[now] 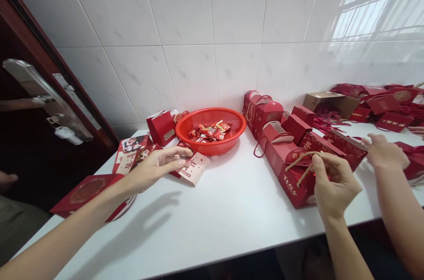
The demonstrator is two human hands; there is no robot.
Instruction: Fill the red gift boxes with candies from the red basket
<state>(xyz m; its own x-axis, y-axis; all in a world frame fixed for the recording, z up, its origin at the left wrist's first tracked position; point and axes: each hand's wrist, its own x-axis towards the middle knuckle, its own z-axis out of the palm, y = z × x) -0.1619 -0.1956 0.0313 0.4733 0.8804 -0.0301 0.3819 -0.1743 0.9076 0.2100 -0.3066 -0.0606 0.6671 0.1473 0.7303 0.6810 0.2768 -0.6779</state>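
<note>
My right hand [334,183] pinches the twisted rope handle [303,160] of a red gift box [293,185], which stands at the front of a row of similar boxes. Over the left part of the table, my left hand [162,164] hovers with fingers stretched out and nothing in them. Close to its fingertips lies a flat cream and red printed carton [195,169]. Just beyond stands a red plastic basket [212,114] holding wrapped sweets [210,132].
More red boxes [88,189] lie at the left, by a dark door [29,147]. Another person's hand [386,152] reaches among boxes at the right. A brown cardboard box [329,102] and piled red boxes [380,103] are at the far right, along the tiled wall.
</note>
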